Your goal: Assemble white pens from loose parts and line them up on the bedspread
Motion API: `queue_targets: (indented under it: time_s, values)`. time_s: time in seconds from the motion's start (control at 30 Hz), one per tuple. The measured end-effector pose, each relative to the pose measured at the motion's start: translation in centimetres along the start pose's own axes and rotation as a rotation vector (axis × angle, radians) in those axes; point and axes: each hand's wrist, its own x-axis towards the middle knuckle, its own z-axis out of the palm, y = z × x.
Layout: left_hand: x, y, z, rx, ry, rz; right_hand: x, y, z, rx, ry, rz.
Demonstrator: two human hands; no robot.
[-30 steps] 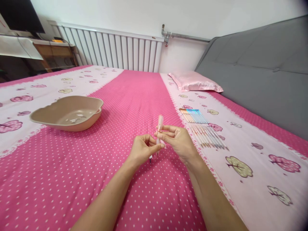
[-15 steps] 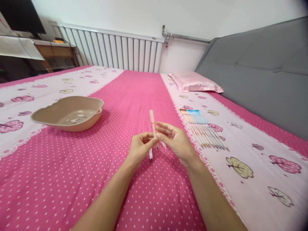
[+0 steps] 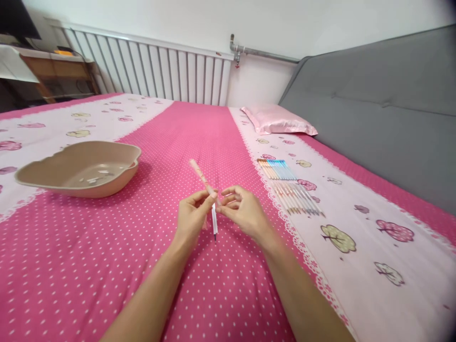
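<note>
Above the pink dotted bedspread, my left hand pinches a pale pink pen that slants up and to the left. A thin white refill with a dark tip hangs down between my two hands. My right hand meets the left at the pen, its fingertips pinched around the pen's lower end. Which hand holds the refill I cannot tell.
A beige scalloped tray with small bits inside sits at the left. A row of several pens lies on the white strip to the right. A pink pillow and a grey headboard stand beyond; a radiator lines the wall.
The pen has tipped from upright to slanting up-left. Both hands drifted slightly left and lower, and the view has swung a little to the right.
</note>
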Motion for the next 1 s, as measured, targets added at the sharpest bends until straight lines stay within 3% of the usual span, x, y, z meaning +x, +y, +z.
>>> queue_targets:
  time_s: [0.27, 0.7, 0.83, 1.0]
  values:
    - [0.4, -0.2, -0.3, 0.042, -0.009, -0.007, 0.6, 0.8, 0.9, 0.095, 0.059, -0.051]
    - [0.8, 0.6, -0.8, 0.137, 0.169, 0.017, 2.3, 3.3, -0.7, -0.025, 0.386, 0.02]
    - [1.0, 0.4, -1.1, 0.15, 0.182, 0.01, 2.8, 4.2, -2.6, -0.044, 0.471, 0.035]
    - [1.0, 0.6, -1.3, 0.143, 0.176, 0.027, 2.4, 5.9, -7.6, -0.191, 0.59, 0.127]
